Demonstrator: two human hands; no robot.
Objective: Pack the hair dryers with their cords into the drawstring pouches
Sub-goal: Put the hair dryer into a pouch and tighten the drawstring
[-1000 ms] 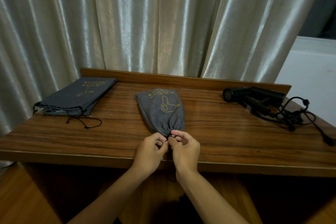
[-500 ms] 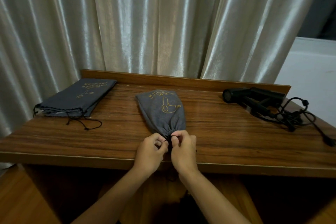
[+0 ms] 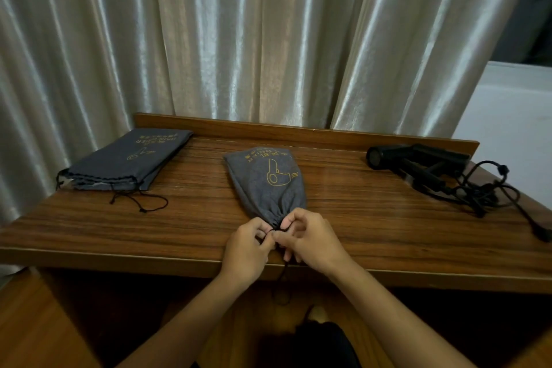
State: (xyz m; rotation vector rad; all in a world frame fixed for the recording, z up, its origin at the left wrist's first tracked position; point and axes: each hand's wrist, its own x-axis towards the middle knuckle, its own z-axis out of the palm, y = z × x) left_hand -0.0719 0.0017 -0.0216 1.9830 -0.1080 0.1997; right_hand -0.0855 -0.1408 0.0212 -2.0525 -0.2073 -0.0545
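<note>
— Scanning from the left: what's lying there?

— I'm seeing flat pouches (image 3: 125, 160) stacked at the desk's (image 3: 373, 218) left end, mouths toward me, cords trailing loose. Well apart from my hands.

— And the middle?

— I'm working the filled pouch (image 3: 267, 185). It's lying with its long axis running away from me, gathered neck nearest. My left hand (image 3: 246, 251) and right hand (image 3: 310, 240) are both curled, fingertips pinching the drawstring (image 3: 282, 281) at the neck; its tail is hanging over the desk's front edge.

— Closed?

— Cinched, I'm judging; whether it's knotted I can't tell.

— What's next?

— I'm guessing the dryer (image 3: 418, 161), sitting far right with its cable (image 3: 490, 191) in a tangle beside it. It's lying crosswise, nozzle pointing left, so my right hand is nearer.
</note>
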